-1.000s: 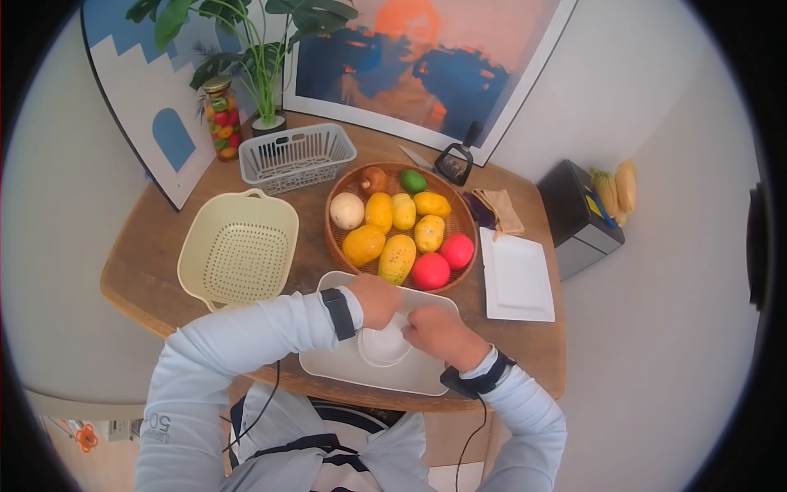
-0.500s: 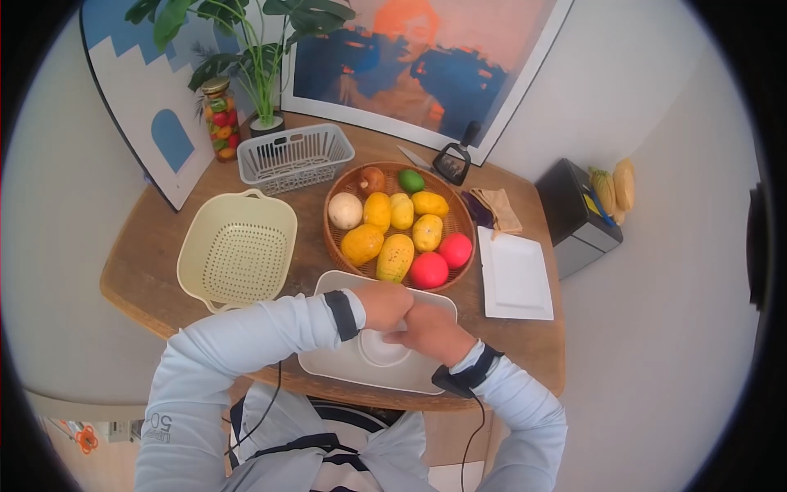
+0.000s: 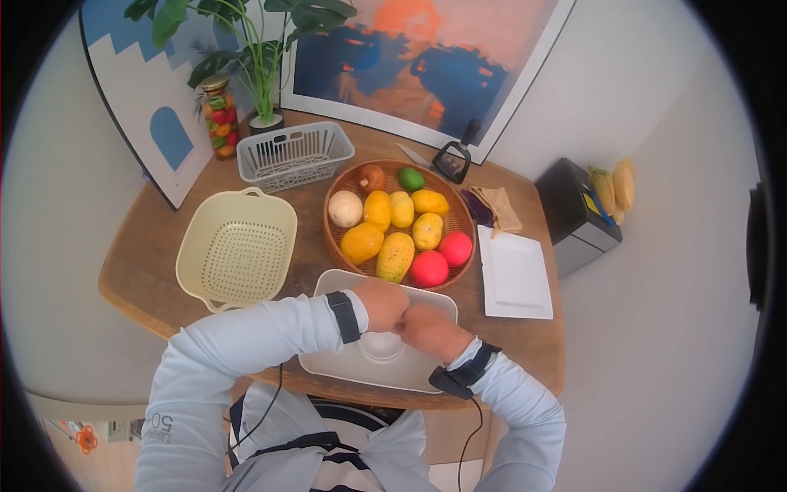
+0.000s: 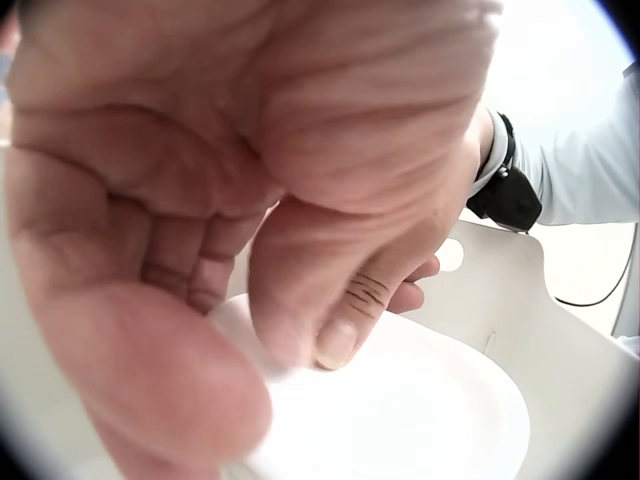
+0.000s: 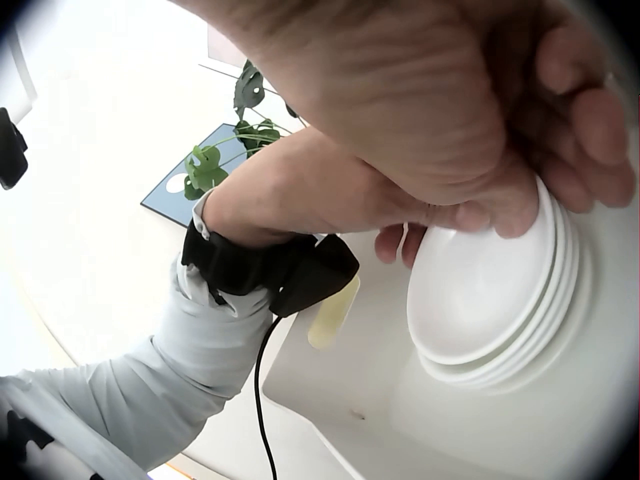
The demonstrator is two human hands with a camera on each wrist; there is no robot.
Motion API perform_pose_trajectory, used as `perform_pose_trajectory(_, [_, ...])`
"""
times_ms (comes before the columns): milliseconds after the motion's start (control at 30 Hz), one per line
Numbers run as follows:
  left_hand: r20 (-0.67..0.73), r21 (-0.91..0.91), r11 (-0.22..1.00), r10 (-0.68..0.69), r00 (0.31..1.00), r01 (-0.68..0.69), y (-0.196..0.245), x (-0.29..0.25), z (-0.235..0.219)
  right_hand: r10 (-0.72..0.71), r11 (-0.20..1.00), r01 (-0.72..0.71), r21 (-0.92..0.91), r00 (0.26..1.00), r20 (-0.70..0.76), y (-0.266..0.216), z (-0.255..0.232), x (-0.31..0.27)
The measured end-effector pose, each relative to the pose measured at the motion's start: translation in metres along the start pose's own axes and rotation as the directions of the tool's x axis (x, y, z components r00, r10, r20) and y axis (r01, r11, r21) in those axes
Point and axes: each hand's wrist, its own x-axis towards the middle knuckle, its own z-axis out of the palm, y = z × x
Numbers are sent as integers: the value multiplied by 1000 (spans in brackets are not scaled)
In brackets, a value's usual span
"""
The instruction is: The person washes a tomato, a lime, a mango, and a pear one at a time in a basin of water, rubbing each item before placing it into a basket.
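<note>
A stack of several small white dishes (image 5: 480, 300) sits in the white tub (image 3: 348, 373) near the table's front edge. In the right wrist view the top dish is slightly spread from those under it. My right hand (image 3: 434, 330) pinches the far rim of the dishes, thumb on the upper face and fingers behind. Against it, my left hand (image 3: 383, 305) holds the same rim, its thumb and fingertips either side of the edge. From the left wrist, both thumbs meet at the edge of the white dish (image 4: 400, 410). The hands hide part of the stack in the head view.
A wicker basket (image 3: 329, 238) of fruit and vegetables stands just behind the tub. To the left are a cream colander (image 3: 190, 246) and a grey basket (image 3: 299, 176). White square plates (image 3: 516, 275) lie at right. A knife (image 3: 412, 156) lies at the back.
My hands have come together over the dishes; a second ago there was a gap between them. The right hand has moved left and up, and its fingers now curl in at the rim.
</note>
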Motion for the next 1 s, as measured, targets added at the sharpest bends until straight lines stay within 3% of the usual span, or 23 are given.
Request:
perform_pose_trajectory(167, [27,67,996,-63,998,61,-5,-1,0,-54,993,39,-111,989,-140,0,-3,-6])
perform_pose_trajectory(267, [-118,-52,998,34,992,-40,-12,0,3,-63,990,32,-141,973,-223,-11,-7,-15])
perform_pose_trajectory(333, [-113,-103,993,46,993,-57,-9,-2,-1,-66,992,36,-117,963,-261,-15,-9,-18])
perform_pose_trajectory(467, [-71,-107,993,43,997,-50,-8,0,4,-64,995,50,-87,982,-176,-3,-4,-10])
perform_pose_trajectory(567, [104,4,1000,13,995,-14,-5,-2,0,-18,995,9,-101,996,-86,-4,-8,-8])
perform_pose_trajectory(667, [91,30,999,16,996,-19,-3,-5,3,-22,998,19,-63,999,-48,-11,-12,-10])
perform_pose_trajectory(833, [-78,-12,998,57,995,-58,-4,-2,8,-38,999,37,-31,999,-33,-2,-2,-3])
perform_pose_trajectory(867, [-95,-10,998,61,994,-62,-4,-4,7,19,1000,-19,-6,997,77,1,-4,-2])
perform_pose_trajectory(933, [73,89,996,-2,997,-5,-2,-4,1,118,991,-131,21,946,302,-5,-17,0])
perform_pose_trajectory(967, [156,141,990,-39,987,17,-1,-4,0,94,990,-122,67,941,326,-3,-18,0])
perform_pose_trajectory(1000, [106,115,993,-19,994,6,-4,-3,4,71,986,-118,115,935,348,0,-19,-3])
